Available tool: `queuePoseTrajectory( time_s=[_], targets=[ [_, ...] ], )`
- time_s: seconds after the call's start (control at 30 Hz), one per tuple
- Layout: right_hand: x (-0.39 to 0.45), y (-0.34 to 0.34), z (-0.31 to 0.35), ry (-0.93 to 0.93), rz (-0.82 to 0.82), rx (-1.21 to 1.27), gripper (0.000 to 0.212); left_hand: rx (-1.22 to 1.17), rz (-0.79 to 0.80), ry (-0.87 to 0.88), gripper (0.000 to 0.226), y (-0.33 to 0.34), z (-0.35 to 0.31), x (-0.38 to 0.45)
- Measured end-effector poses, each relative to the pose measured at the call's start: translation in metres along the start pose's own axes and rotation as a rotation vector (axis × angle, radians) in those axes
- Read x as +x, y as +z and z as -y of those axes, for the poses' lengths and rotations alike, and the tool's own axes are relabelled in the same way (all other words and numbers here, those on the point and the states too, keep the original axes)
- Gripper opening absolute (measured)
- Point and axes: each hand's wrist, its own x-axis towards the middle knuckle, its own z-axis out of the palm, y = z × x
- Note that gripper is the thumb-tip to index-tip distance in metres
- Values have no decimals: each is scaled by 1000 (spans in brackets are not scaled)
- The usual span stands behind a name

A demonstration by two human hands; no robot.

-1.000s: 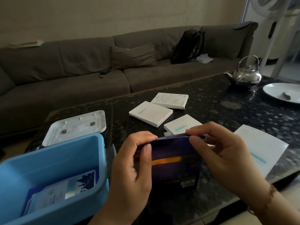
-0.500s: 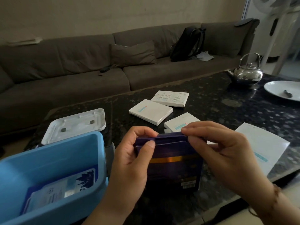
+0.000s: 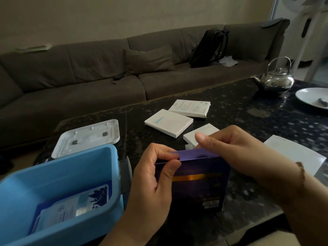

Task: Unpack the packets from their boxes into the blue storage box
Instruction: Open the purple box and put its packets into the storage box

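Note:
A dark purple box (image 3: 198,185) with an orange stripe stands upright in front of me. My left hand (image 3: 152,183) grips its left edge. My right hand (image 3: 237,151) pinches the box's top flap (image 3: 195,155), which is lifted open. The blue storage box (image 3: 53,176) sits at the lower left with a blue-and-white packet (image 3: 74,206) lying inside. Three white boxes (image 3: 168,122) (image 3: 190,108) (image 3: 200,134) lie on the dark table behind the purple box; the nearest one is partly hidden by my right hand.
The white lid (image 3: 87,137) lies upside down behind the blue box. A flat white packet (image 3: 298,155) lies at the right. A steel kettle (image 3: 276,79) and a white plate (image 3: 312,97) stand far right. A grey sofa (image 3: 88,71) runs behind the table.
The purple box's top flap has come up and now stands open under my right fingers. My left hand has kept its grip on the box's left side.

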Motion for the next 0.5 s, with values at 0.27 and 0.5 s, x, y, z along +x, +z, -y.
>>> queuePoseTrajectory(
  time_s=[0.27,0.5],
  targets=[
    [-2,9,-22,-563,-117,-148,23,35,-19,64,7,1,5,0],
    [-4,7,-51,-1022,-440,-779,31,8,6,12,11,-1,4,0]
  ],
)
